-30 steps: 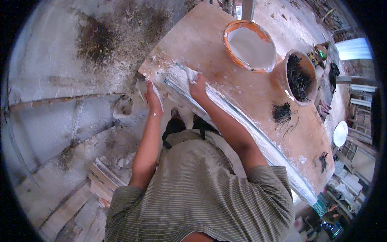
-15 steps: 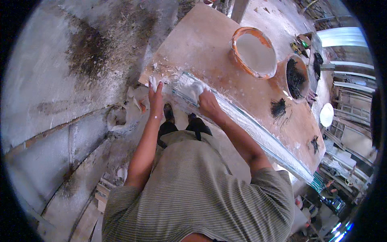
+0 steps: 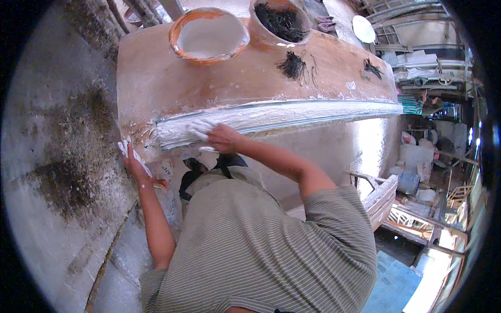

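Observation:
My right hand (image 3: pixel 222 138) is over the left part of a long, narrow mould (image 3: pixel 323 110) with teal edges. Wet white paste that looks like plaster fills it. The fingers on that hand are coated white, stretched out and slightly blurred; whether they touch the paste I cannot tell. Beside the table's left corner, my left hand (image 3: pixel 137 163) is open with its white-smeared fingers extended. It holds nothing that I can see.
On the brown table (image 3: pixel 141 78) stand an orange-rimmed basin (image 3: pixel 180 23) of white liquid and a tub (image 3: pixel 282 21) of dark fibres. Loose fibre bunches (image 3: pixel 293 67) lie behind the mould. A stained wall (image 3: pixel 62 156) rises at left. Wooden frames (image 3: pixel 383 201) stand at right.
My view has turned, so the mould now runs nearly level across it. My left hand has moved away from the mould's end; my right hand's fingers have straightened out over the paste.

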Demonstrator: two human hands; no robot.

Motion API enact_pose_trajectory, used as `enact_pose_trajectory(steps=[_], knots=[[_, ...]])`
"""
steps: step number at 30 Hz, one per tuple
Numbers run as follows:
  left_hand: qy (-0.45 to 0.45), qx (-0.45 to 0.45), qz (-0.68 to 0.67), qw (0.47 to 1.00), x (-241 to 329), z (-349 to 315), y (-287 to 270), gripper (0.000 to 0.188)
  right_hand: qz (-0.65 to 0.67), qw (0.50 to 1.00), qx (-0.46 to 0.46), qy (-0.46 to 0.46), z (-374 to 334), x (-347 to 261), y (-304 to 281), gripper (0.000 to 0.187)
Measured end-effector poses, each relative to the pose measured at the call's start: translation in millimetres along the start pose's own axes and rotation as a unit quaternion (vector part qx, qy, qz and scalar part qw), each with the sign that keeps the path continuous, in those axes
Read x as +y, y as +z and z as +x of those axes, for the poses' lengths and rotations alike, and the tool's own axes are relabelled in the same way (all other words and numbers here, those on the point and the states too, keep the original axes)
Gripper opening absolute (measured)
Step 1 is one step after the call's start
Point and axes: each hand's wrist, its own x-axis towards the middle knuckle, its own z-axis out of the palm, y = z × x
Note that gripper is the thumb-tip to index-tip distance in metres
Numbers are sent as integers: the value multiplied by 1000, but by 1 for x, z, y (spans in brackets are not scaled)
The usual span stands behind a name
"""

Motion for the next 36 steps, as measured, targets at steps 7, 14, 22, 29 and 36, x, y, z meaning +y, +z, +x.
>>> enact_pose_trajectory(steps=[7, 14, 22, 29, 36], knots=[[45, 11, -9, 999, 17, 14, 35, 66, -17, 974, -17, 226, -147, 54, -75, 32], [47, -26, 12, 998, 45, -7, 104, 66, 77, 867, 396, 294, -132, 79, -63, 14], [45, -121, 15, 992, 44, -13, 138, 70, 193, 898, 305, 250, -51, 57, -72, 15], [33, -131, 76, 988, 45, -43, 167, 71, 199, 898, 124, 373, -89, 83, -54, 15], [49, -188, 105, 975, 27, -50, 188, 68, 208, 887, 144, 386, -98, 90, -84, 24]])
